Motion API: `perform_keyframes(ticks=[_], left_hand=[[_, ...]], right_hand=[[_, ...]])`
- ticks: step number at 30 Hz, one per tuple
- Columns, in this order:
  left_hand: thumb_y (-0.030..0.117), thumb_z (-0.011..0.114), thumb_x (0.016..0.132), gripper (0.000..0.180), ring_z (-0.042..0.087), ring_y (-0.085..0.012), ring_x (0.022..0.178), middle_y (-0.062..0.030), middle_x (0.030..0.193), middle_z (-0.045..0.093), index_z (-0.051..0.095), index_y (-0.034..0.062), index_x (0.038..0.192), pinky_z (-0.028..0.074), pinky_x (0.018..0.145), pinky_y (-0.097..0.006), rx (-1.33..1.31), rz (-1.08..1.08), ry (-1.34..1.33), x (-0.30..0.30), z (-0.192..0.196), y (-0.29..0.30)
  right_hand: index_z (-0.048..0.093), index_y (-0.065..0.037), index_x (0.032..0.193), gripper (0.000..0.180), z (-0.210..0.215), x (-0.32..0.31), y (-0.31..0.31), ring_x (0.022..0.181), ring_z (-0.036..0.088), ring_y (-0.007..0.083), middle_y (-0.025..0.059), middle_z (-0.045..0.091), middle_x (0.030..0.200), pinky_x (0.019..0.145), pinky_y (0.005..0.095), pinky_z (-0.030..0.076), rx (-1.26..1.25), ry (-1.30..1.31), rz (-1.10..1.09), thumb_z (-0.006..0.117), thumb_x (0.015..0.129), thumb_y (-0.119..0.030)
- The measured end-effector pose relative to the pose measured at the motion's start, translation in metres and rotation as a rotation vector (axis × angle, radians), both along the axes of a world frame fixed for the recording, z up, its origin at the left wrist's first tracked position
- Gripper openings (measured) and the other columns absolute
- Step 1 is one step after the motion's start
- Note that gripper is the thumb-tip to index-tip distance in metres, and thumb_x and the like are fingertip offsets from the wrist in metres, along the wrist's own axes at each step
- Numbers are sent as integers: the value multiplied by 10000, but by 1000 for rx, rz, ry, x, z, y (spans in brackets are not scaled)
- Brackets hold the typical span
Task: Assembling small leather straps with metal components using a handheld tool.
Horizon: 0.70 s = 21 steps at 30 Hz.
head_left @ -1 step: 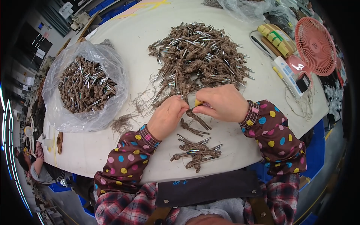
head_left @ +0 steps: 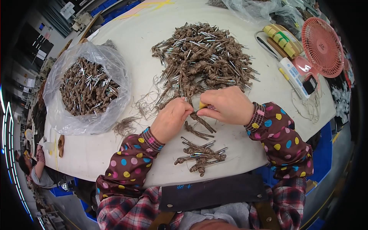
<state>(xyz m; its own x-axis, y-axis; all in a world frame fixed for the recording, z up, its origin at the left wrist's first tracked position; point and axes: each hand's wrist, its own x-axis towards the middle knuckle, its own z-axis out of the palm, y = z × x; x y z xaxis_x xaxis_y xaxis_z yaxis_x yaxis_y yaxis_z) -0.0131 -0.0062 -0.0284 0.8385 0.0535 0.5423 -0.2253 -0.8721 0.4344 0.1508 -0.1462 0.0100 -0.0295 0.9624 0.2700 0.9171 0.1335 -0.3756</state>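
Note:
My left hand (head_left: 171, 119) is closed in a pinch on a knotted brown cord (head_left: 202, 122), whose ends hang below the fingers. Close beside it, my right hand (head_left: 229, 106) is closed round a small yellow-handled tool (head_left: 202, 104); its working end is mostly hidden. Just under the hands another knotted cord (head_left: 197, 132) lies on the table. Nearer my body is a small group of knotted cords (head_left: 202, 155) with shiny metal tips. Beyond my hands rises a large heap of the same cords (head_left: 209, 57).
A clear plastic bag (head_left: 115, 115) full of knotted cords (head_left: 88, 88) stands at left on the white table (head_left: 142, 42). Loose fibres (head_left: 125, 126) lie beside it. At right are a pink fan (head_left: 322, 46), a white power strip (head_left: 294, 76) and a yellow roll (head_left: 283, 40). Another person (head_left: 38, 168) is at far left.

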Motion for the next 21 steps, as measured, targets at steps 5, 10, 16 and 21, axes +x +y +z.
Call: perform_keyframes(ticks=[5,10,16,21], left_hand=[[0,605,800,164,566,-313,762,-108,803,555,473,28,892,490,876,-407,11,-21,-19,0,-1,0],[-16,601,801,158,578,-327,800,-126,832,563,497,20,914,489,878,-408,-49,106,-38,-1,-8,3],[-19,577,834,144,593,-354,930,-151,872,569,517,8,962,487,812,-393,-36,230,-123,-4,-9,2],[-9,563,854,127,587,-368,962,-169,894,572,518,6,971,482,788,-386,-161,279,-102,-6,-8,-3]], right_hand=[[547,-94,784,248,-2,-1,-1,589,576,238,32,567,694,503,323,434,74,-9,9,641,815,-321],[573,-71,859,265,-20,-2,-5,623,600,202,44,606,744,547,293,454,-13,411,-196,639,833,-326],[593,12,1012,310,-31,-17,-5,716,543,38,9,623,851,626,180,437,-210,1302,-139,703,814,-200],[602,12,997,245,-31,-21,-6,719,534,18,-2,632,826,617,174,422,-197,1293,-154,666,833,-158]])
